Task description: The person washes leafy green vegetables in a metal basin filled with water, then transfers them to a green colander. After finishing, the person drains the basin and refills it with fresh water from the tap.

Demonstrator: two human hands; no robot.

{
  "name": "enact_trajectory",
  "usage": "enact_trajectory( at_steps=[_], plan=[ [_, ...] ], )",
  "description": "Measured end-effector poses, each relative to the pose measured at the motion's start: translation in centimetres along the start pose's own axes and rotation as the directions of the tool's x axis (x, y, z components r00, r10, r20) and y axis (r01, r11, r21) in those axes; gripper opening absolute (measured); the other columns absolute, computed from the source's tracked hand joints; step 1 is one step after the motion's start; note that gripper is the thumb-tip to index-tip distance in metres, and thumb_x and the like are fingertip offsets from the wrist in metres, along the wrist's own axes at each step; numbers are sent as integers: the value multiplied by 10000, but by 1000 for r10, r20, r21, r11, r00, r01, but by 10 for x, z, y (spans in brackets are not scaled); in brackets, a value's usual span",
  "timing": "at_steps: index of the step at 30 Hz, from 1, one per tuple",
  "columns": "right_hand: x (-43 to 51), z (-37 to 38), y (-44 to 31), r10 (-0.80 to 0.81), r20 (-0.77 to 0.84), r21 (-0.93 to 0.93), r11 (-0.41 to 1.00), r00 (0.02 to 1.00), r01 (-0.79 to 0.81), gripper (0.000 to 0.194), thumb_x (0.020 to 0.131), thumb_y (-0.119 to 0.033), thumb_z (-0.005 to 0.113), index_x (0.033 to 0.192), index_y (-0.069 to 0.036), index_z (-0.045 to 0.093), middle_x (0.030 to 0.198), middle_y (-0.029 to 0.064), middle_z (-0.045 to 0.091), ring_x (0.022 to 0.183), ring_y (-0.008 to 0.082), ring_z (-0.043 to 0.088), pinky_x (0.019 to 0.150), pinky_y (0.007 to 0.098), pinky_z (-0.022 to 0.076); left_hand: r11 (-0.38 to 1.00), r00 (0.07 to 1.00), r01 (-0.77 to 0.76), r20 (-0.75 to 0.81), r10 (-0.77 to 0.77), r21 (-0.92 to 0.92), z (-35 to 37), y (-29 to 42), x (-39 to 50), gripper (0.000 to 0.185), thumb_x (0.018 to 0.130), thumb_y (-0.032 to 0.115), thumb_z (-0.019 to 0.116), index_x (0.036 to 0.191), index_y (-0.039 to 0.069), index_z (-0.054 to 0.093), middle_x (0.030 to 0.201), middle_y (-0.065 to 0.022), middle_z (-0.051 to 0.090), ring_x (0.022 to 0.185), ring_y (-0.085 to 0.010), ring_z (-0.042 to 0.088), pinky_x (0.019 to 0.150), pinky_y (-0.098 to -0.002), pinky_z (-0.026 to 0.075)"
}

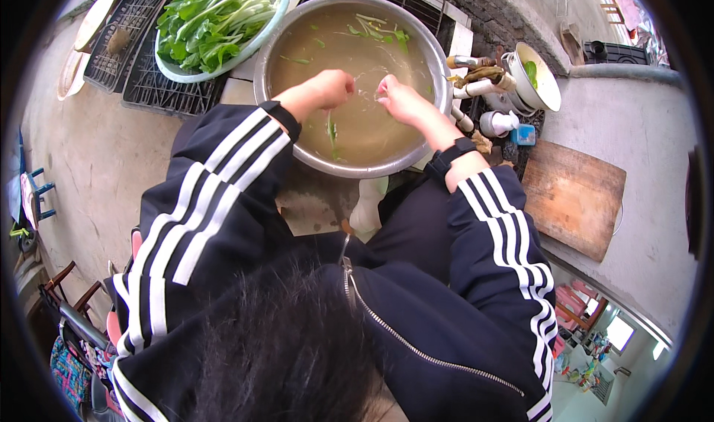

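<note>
A wide metal basin (357,170) holds murky, yellowish water with loose green leaves and stems afloat. Over its left half is my left hand (333,89), fingers curled closed; a leafy green stem (333,135) hangs or floats just below it, and whether the fingers grip it is unclear. My right hand (399,99) is above the water to the right, thumb and index finger bent towards each other; whether something small is between them I cannot tell. Ripples show between the two hands. Leafy greens (209,26) are heaped in a light-blue plastic colander (178,76) at the upper left.
Black plastic crates (167,96) stand under and beside the colander. Right of the basin are pipes (474,90), a white enamel bowl (549,90) with a leaf in it, a white pump bottle (499,123) and a blue container (523,135). A wooden board (574,199) lies on the concrete ledge (647,143).
</note>
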State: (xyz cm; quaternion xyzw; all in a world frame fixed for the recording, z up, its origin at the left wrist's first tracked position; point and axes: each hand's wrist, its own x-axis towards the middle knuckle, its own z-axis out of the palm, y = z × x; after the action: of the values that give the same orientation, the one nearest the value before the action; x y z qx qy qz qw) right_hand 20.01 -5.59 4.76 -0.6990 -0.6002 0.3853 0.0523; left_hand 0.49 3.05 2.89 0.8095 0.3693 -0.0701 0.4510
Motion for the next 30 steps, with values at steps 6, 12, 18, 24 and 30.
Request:
enact_trajectory(
  at_steps=[6, 12, 18, 24, 30],
  plan=[
    [21, 16, 3, -11, 303, -550, 815, 953, 184, 290, 942, -191, 435, 1006, -40, 674, 918, 177, 688, 888, 327, 669, 829, 447, 509, 946, 989, 108, 64, -133, 305, -3, 3, -1, 167, 745, 20, 570, 636, -44, 679, 551, -174, 633, 542, -279, 684, 565, -354, 568],
    [64, -12, -7, -4, -7, 226, 974, 1000, 6, 175, 936, -139, 545, 1038, -65, 667, 937, 106, 687, 843, 187, 668, 769, 324, 529, 959, 970, 210, -164, -180, 188, 3, -16, 8, 160, 762, 58, 573, 830, 20, 712, 802, -197, 691, 685, -289, 701, 677, -398, 560],
    [94, -28, -14, -53, -622, -134, 990, 782, -39, 237, 854, -170, 632, 1054, -52, 681, 1083, 182, 659, 1032, 347, 632, 925, 403, 497, 889, 877, 350, -230, -421, -295, 22, -37, 33, 178, 769, 100, 598, 913, 39, 683, 893, -154, 694, 847, -290, 687, 734, -397, 539],
    [82, -15, -24, 190, -185, -292, 926, 964, -238, 349, 815, -160, 637, 1127, -5, 629, 1020, 234, 672, 1006, 368, 646, 893, 430, 508, 827, 952, 260, -10, -306, -499, 32, -58, 56, 128, 806, 108, 618, 879, 26, 684, 843, -167, 683, 719, -284, 678, 654, -370, 545],
    [27, 6, -26, 122, 0, 221, 968, 993, -119, 256, 931, -216, 539, 1111, -57, 631, 987, 172, 693, 894, 266, 691, 774, 361, 520, 231, 929, 272, 192, -315, -934, 25, -37, 41, 117, 866, 122, 664, 939, 53, 603, 781, -78, 587, 625, -180, 567, 579, -311, 464]
  ],
)
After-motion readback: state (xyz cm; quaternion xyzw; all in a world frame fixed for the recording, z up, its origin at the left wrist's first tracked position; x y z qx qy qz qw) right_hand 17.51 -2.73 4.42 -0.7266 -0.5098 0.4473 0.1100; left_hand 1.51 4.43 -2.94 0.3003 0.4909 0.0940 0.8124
